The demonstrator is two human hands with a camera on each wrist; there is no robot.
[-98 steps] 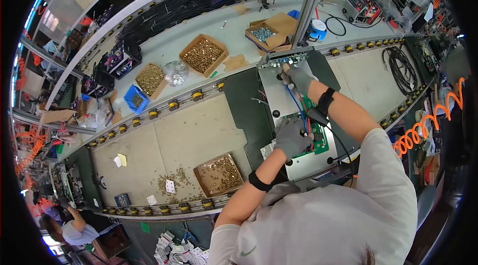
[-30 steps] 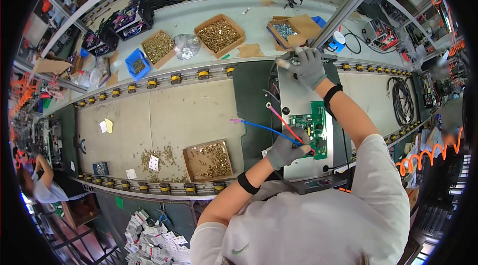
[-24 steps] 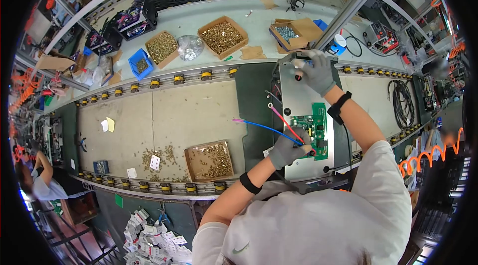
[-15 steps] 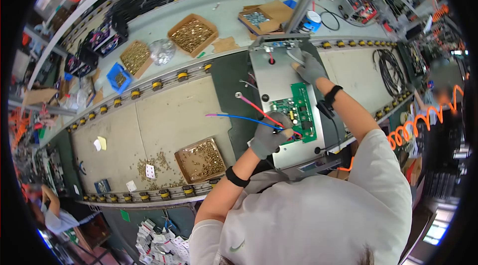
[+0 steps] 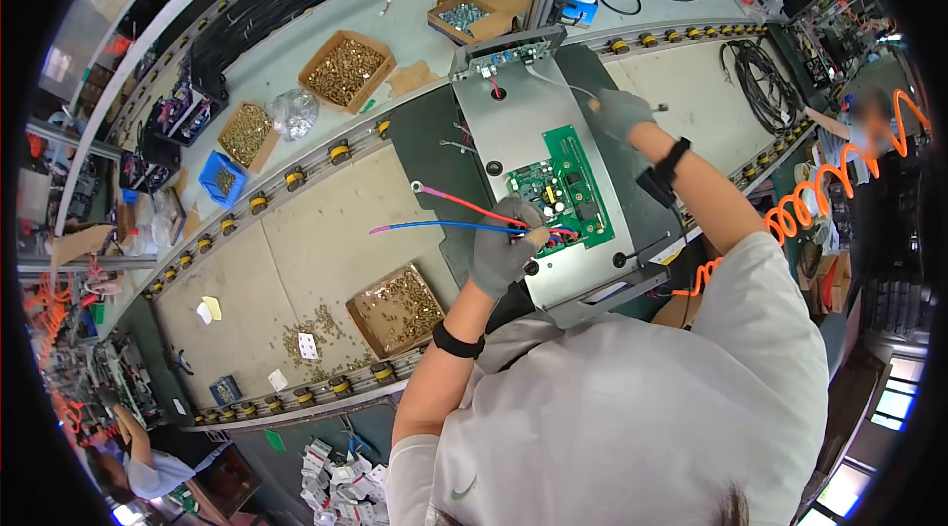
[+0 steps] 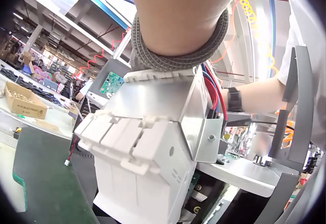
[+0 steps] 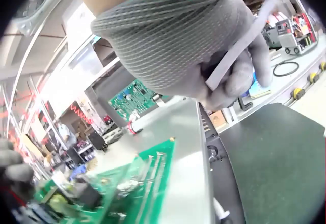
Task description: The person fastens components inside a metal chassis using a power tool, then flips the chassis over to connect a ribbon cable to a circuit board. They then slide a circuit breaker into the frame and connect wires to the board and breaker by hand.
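My gloved left hand [image 5: 502, 247] grips a red wire [image 5: 454, 197] and a blue wire [image 5: 439, 225] at the lower left of a green circuit board [image 5: 585, 192]. Both loose ends stick out to the left, and the red one has a ring terminal. The board lies on a silver metal panel [image 5: 489, 116]. Right of the panel, my gloved right hand [image 5: 624, 114] holds a flat grey ribbon cable [image 7: 239, 51], which runs back to a smaller board [image 5: 513, 60] at the panel's far end. In the left wrist view the left fingers are hidden behind the cuff.
A white plastic block [image 6: 137, 168] fills the left wrist view below the metal. An open box of brass screws [image 5: 395, 314] lies on the belt to the left, with loose screws around it. More boxes of fasteners [image 5: 346, 70] line the far shelf. A coiled black cable [image 5: 762, 81] lies right.
The right hand has moved from the panel's far end out to the right, drawing the grey ribbon cable along. The left hand now keeps the red and blue wires spread leftward. The head view has shifted.
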